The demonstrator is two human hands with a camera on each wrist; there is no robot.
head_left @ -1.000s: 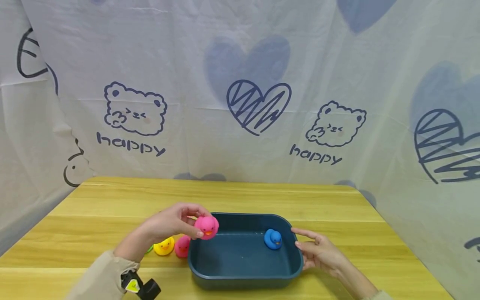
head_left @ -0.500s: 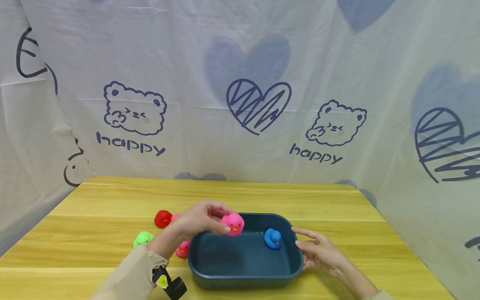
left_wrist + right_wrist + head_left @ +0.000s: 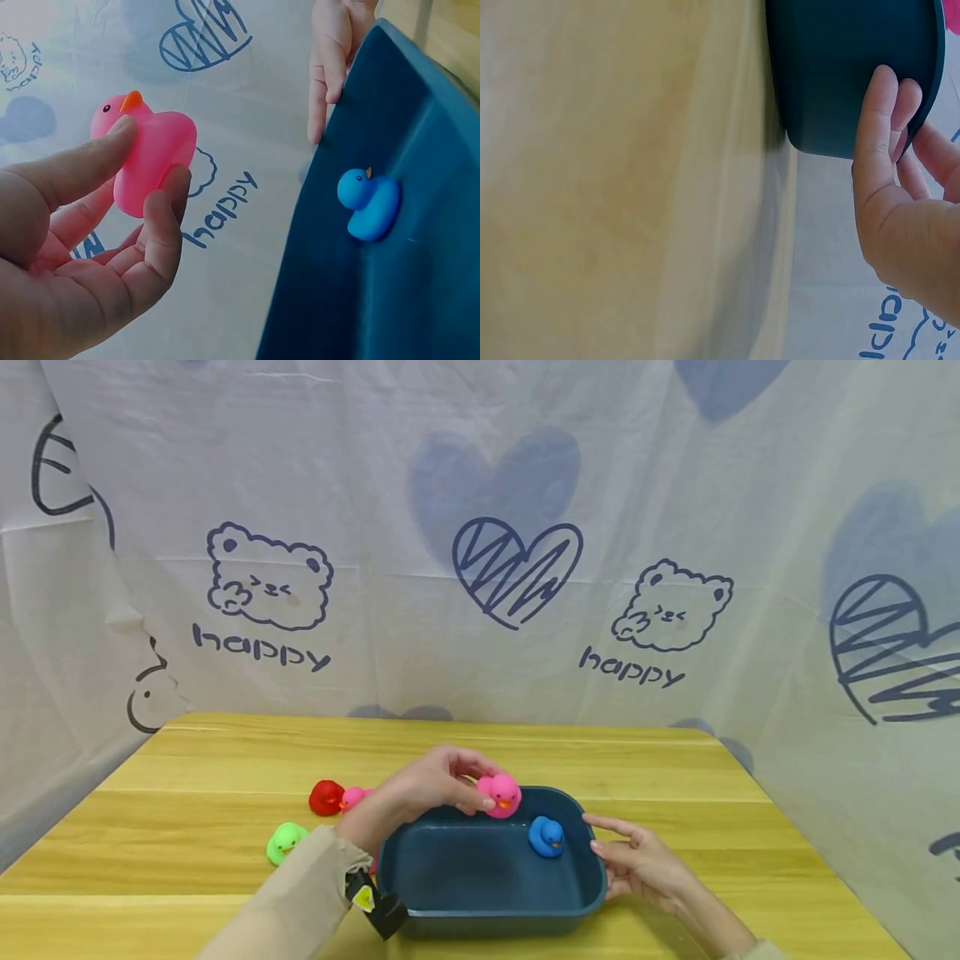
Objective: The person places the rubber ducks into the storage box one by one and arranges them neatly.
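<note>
Pinching smooth, rounded pink duck (image 3: 160,146) near round-cornered dark tub (image 3: 487,915).

The sleeves (image 3: 281,897) are beige, and the left cuff (image 3: 348,853) meets a black device (image 3: 387,913) marked yellow.

Hands (image 3: 446,783) (image 3: 641,868) apart, left fingers (image 3: 161,232) curled

The left grip (image 3: 446,781) partly hides the tray (image 3: 495,913), its wrist (image 3: 381,814) a tabletop pink duck (image 3: 353,798).
</note>
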